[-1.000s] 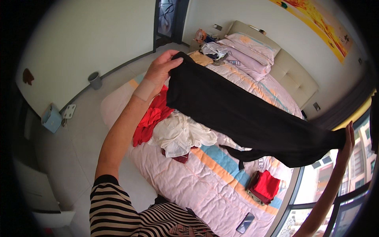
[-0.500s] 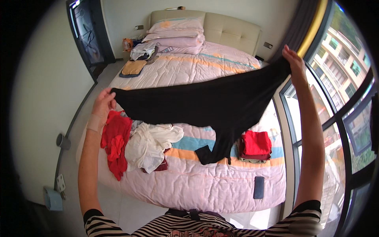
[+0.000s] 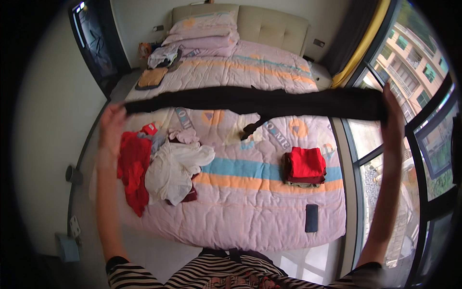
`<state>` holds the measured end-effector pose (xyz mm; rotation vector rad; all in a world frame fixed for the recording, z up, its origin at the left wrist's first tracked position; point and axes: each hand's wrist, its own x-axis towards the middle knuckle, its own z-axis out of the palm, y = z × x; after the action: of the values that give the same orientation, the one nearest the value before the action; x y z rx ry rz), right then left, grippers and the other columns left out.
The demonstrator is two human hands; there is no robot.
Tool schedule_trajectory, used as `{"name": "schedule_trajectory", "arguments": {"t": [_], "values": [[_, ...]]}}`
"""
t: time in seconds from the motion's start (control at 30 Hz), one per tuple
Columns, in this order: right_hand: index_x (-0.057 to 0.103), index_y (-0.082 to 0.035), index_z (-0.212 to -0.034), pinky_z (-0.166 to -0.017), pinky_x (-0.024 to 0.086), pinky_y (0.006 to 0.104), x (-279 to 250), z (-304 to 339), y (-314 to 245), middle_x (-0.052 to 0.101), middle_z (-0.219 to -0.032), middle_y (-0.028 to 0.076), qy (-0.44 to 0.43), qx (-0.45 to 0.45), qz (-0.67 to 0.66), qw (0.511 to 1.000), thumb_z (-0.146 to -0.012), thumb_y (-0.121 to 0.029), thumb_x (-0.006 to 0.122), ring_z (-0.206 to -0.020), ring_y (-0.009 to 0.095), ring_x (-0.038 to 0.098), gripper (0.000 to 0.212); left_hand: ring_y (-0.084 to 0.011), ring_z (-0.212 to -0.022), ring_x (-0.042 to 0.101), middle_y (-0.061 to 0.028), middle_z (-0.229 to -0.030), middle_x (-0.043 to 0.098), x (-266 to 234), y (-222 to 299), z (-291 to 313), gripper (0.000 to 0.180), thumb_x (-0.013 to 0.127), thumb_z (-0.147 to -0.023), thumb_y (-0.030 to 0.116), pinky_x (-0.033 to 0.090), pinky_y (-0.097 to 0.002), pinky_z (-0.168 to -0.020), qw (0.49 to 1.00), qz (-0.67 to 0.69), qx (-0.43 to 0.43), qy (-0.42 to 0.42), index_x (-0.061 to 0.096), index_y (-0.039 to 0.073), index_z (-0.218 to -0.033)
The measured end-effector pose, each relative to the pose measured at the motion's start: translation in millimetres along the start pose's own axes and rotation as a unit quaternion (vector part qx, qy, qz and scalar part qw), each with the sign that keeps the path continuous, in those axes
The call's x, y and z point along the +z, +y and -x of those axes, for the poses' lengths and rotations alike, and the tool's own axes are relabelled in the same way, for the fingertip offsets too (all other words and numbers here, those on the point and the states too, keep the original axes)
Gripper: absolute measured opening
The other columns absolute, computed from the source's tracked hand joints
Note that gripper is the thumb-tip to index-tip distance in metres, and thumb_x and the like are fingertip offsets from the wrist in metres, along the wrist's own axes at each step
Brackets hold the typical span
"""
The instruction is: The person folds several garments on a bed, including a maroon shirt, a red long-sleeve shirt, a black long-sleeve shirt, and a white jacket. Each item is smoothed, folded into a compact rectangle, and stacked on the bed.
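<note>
Standing near the pale wall to your left is a small grey cylindrical bin [image 3: 73,174], with a pale blue box [image 3: 67,247] on the floor nearer to you. Next comes your left hand [image 3: 111,120], slightly blurred, its fingers curled around the left end of a long black cloth garment [image 3: 308,102]. On the near left part of the wide bed, over a pink quilt [image 3: 250,212] banded in blue and orange, lies a crumpled red cloth garment [image 3: 132,164]; touching it on the right is a crumpled white cloth garment [image 3: 168,171]. At the far left, a folded tan cloth garment [image 3: 152,77] lies on the bed, with a stack of pink pillows [image 3: 202,36] farther back to its right. Your black garment is stretched from left to right in the air above the bed, a narrow part of it dangling near the centre. Farther right, a folded stack of clothes topped in bright red [image 3: 305,161] sits on the quilt, a dark rectangular phone [image 3: 312,217] on its near side. Your right hand [image 3: 393,108] grasps the garment's right end, one finger pointing up; you cannot tell how the other fingers close, beside the tall dark-framed window [image 3: 435,144].
</note>
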<state>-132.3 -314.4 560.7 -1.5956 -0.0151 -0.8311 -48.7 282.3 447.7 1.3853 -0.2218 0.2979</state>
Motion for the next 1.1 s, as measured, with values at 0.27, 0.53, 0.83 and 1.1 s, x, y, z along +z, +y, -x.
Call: {"name": "schedule_trajectory", "arguments": {"t": [0.27, 0.53, 0.83, 1.1], "values": [[0.055, 0.002, -0.116, -0.086, 0.038, 0.0217, -99, 354, 262, 0.057, -0.107, 0.002, 0.044, 0.341, 0.072, 0.936, -0.087, -0.015, 0.059, -0.096, 0.009, 0.051, 0.034, -0.0111, -0.090, 0.053, -0.0045, -0.105, 0.059, -58, -228, 214, 0.016, 0.064, -0.074, 0.003, 0.042, -0.0238, -0.081, 0.951, -0.084, -0.289, 0.065, 0.056, 0.004, -0.087], [0.049, 0.004, -0.122, -0.088, 0.039, 0.0237, -89, 500, 271, 0.056, -0.115, 0.009, -0.018, 0.555, 0.103, 0.825, -0.084, -0.014, 0.062, -0.103, 0.013, 0.052, 0.044, -0.0109, -0.069, 0.049, -0.0034, -0.079, 0.057, -140, -314, 361, 0.021, 0.069, -0.065, 0.008, 0.043, -0.0258, -0.065, 0.894, -0.294, -0.339, -0.014, 0.053, 0.004, -0.078], [0.051, 0.004, -0.120, -0.081, 0.043, 0.0251, -127, 488, 252, 0.059, -0.105, 0.011, -0.113, 0.543, 0.235, 0.798, -0.078, -0.014, 0.069, -0.092, 0.015, 0.055, 0.050, -0.0107, -0.079, 0.047, -0.0035, -0.089, 0.054, -131, -285, 390, 0.015, 0.061, -0.069, 0.003, 0.040, -0.0230, -0.072, 0.889, -0.200, -0.408, 0.063, 0.048, 0.005, -0.077], [0.059, -0.008, -0.115, -0.074, 0.048, 0.0340, -142, 512, 287, 0.066, -0.087, 0.012, -0.340, 0.526, 0.432, 0.649, -0.071, -0.023, 0.071, -0.083, 0.024, 0.062, 0.047, -0.0184, -0.076, 0.054, -0.0067, -0.083, 0.057, -117, -294, 398, 0.022, 0.068, -0.066, 0.006, 0.044, -0.0294, -0.073, 0.873, -0.409, -0.245, 0.105, 0.056, 0.005, -0.085]]}}
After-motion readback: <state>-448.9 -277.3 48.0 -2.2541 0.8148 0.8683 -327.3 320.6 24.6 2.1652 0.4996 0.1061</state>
